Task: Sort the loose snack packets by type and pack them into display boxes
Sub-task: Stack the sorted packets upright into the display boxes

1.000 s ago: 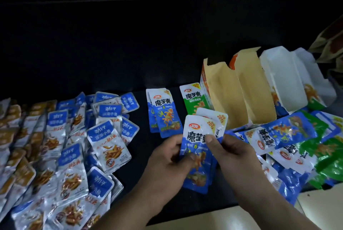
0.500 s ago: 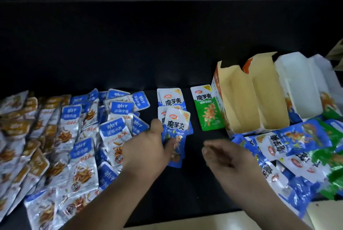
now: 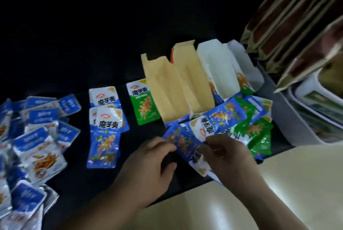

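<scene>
The right hand (image 3: 228, 153) pinches the blue packet (image 3: 185, 146) along its right side, fingers curled over the foil. The left hand (image 3: 154, 159) has its fingertips curled against the packet's left edge. It touches there, but I cannot tell whether it truly pinches.

The blue packet lies between the 2 hands, just above the dark cloth. Its long axis runs on a slant, from far-left down to near-right, with the white printed end nearest the person. Its far corner overlaps the near-left fringe of the mixed heap (image 3: 241, 118) of blue and green packets.

The matching blue stack (image 3: 105, 133) lies to the left of the grip, upright to the viewer, so the packet probably needs turning as well as carrying left. The left hand is the nearer one to that stack. 1 green packet (image 3: 143, 105) sits alone between the stack and the display boxes (image 3: 167, 88).

There are 4 boxes, standing open in a row at the far right, just behind the heap; nothing shows inside them. Bare cloth lies between the left hand and the stack, so that path looks free.

Further left, the spread of silver and blue packets (image 3: 37, 137) is a different type and lies close beside the stack. The pale table edge (image 3: 297, 183) bounds the near right.
</scene>
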Demonstrator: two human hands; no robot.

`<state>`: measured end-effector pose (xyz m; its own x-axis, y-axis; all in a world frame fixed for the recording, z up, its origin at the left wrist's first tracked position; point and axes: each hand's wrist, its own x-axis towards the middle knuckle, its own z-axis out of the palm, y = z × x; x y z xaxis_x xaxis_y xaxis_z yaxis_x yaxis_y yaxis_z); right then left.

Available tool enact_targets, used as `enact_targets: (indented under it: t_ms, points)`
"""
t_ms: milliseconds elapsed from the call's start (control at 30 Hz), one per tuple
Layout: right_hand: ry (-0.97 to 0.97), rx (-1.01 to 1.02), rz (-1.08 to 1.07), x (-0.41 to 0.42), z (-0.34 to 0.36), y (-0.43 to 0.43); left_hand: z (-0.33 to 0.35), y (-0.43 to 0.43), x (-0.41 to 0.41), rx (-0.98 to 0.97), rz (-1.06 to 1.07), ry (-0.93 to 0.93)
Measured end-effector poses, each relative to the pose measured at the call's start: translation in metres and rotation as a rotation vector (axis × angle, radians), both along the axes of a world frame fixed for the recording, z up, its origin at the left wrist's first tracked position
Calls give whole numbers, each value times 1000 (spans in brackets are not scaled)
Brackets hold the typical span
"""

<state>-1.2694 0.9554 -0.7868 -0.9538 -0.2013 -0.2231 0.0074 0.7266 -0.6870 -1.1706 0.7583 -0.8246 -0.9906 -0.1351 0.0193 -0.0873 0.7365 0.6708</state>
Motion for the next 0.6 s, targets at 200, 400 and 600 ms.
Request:
enact_targets:
  t_ms: [200,400,600]
  points:
    - [438,118,-141,-37,2,44,-15,28,-50,-318,-177,-61]
    - [530,493,400,-63,-15,24,-17,42,-48,-416,-178,-81]
    - [500,606,477,-78,-23,23,-9,32,-22,-459,-183,-101]
